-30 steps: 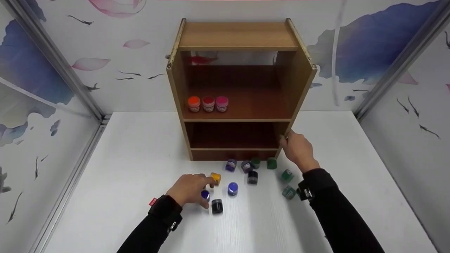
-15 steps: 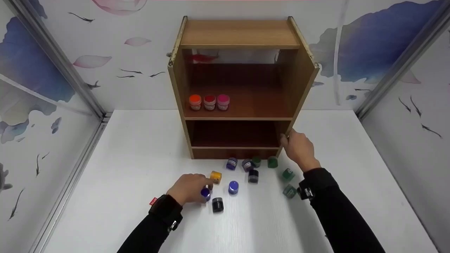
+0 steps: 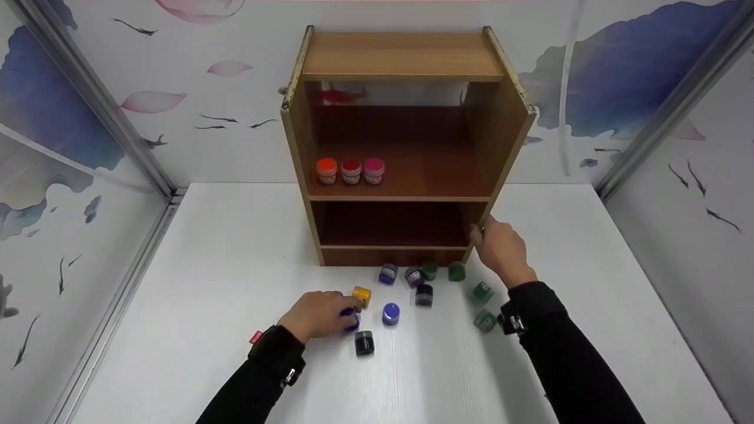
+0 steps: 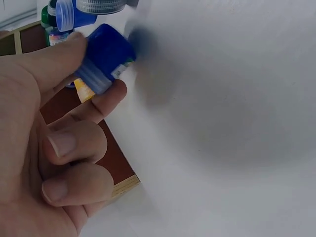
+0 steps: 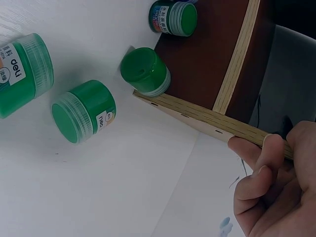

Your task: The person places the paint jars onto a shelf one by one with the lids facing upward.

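My left hand (image 3: 321,315) pinches a small dark blue paint jar (image 4: 109,57) between thumb and index finger, its other fingers curled below, as the left wrist view shows. Beside that jar lie a yellow paint jar (image 3: 361,296) and a black paint jar (image 3: 364,343). My right hand (image 3: 500,250) grips the right side edge of a wooden shelf cabinet (image 3: 403,56), its thumb on the inner side. In the right wrist view, green paint jars (image 5: 85,111) lie near that edge. Orange (image 3: 327,171), red (image 3: 351,171) and pink (image 3: 374,171) jars stand in a row on the middle shelf.
Scattered before the cabinet are a lighter blue jar (image 3: 390,314), a purple jar (image 3: 388,274), a dark jar (image 3: 424,295) and several green jars (image 3: 484,321). Patterned white panels (image 3: 235,147) with metal posts (image 3: 106,112) enclose the white table (image 3: 235,235).
The left thumb and index finger have closed on the dark blue jar, which has shifted slightly toward the yellow one. My right hand keeps its place on the cabinet edge.
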`<state>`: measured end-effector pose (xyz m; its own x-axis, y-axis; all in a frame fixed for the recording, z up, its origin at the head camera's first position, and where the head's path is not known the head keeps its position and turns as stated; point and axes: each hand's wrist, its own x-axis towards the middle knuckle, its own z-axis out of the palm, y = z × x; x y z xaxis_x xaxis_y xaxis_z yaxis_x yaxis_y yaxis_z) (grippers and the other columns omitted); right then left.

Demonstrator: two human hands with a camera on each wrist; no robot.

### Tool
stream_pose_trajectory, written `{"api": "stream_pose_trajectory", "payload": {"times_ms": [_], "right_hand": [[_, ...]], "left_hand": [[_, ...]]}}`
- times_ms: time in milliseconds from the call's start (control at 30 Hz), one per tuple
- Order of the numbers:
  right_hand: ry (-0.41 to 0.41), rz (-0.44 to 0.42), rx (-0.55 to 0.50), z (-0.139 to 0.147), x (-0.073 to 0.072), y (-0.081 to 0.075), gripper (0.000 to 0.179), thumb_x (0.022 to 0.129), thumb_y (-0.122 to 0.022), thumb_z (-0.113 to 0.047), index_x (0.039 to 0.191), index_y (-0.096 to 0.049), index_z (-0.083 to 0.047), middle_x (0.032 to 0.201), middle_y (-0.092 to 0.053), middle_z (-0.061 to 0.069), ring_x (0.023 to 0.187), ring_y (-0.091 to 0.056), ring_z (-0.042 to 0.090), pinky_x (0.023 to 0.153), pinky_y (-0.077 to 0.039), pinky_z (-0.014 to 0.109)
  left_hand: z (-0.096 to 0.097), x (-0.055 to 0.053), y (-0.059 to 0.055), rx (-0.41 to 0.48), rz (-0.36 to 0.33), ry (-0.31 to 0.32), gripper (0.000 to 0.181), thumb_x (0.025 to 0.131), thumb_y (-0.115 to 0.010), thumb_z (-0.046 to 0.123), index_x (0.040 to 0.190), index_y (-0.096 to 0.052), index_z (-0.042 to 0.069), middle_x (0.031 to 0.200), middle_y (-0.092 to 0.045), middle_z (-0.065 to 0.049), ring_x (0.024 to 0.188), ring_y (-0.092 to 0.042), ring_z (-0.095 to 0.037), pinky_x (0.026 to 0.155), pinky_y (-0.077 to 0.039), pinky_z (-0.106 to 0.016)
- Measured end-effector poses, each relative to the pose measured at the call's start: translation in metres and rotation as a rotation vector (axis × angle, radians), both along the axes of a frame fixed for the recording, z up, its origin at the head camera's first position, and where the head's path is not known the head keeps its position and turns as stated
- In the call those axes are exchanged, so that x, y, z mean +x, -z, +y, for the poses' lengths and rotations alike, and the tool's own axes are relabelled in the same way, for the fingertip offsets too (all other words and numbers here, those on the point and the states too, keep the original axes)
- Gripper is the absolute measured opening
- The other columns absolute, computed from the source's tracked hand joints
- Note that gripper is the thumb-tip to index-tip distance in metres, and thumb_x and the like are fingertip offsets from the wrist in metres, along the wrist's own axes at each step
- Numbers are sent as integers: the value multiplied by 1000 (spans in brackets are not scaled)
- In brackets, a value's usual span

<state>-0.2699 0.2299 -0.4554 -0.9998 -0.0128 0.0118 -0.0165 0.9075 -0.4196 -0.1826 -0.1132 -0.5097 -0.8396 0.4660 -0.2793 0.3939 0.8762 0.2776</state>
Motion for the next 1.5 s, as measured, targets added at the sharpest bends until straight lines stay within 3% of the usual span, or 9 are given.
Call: {"api": "stream_pose_trajectory", "payload": {"times_ms": [133,367,600,667,800,1000,1200,1500], "right_hand": [[1,4,-4,0,0,0,45,103,-38,-31,130,-54,2,100,-72,19,77,-63,26,61,-44,37],[8,31,24,0,3,0,35,102,-39,-28,95,-59,0,80,-67,18,66,-63,26,54,-44,35],[13,33,21,0,2,1,35,102,-39,-28,95,-59,-1,82,-67,18,67,-63,26,53,-43,35],[16,36,23,0,2,1,34,102,-40,-28,92,-58,-1,80,-66,17,65,-61,25,53,-42,35],[17,43,24,0,2,1,34,101,-40,-29,90,-57,-2,78,-66,16,63,-56,23,53,-40,34],[20,36,20,0,1,2,36,102,-39,-30,96,-59,-1,84,-68,18,66,-59,24,54,-41,34],[16,38,17,0,2,1,38,102,-39,-29,102,-60,2,88,-70,20,71,-65,27,56,-45,37],[2,55,19,0,3,1,38,102,-39,-30,99,-60,2,86,-69,20,72,-66,30,57,-48,40]], "left_hand": [[-1,-1,2,18,3,-16,32,99,-52,41,125,-64,28,109,-70,-4,94,-64,-23,87,-51,-44],[-4,-3,8,79,77,6,33,98,-52,44,119,-66,22,108,-72,-4,97,-66,-23,84,-52,-42],[-4,-4,13,49,87,-23,34,98,-50,49,106,-61,18,78,-61,0,69,-52,-16,67,-46,-34],[-4,-4,13,38,80,-11,35,99,-47,49,109,-61,20,80,-63,0,71,-55,-17,69,-48,-35],[-3,-3,12,43,48,6,38,100,-46,49,122,-65,24,105,-73,-2,94,-67,-24,85,-52,-42],[-4,-2,13,66,-2,-26,36,99,-51,44,127,-62,25,117,-70,-7,104,-65,-27,92,-50,-46],[-4,-1,11,57,-52,-52,35,97,-51,36,130,-58,27,117,-67,-8,101,-62,-25,89,-49,-46],[-7,-3,7,46,-74,-57,32,97,-52,40,126,-55,30,93,-65,-3,81,-54,-18,76,-45,-39]]}}
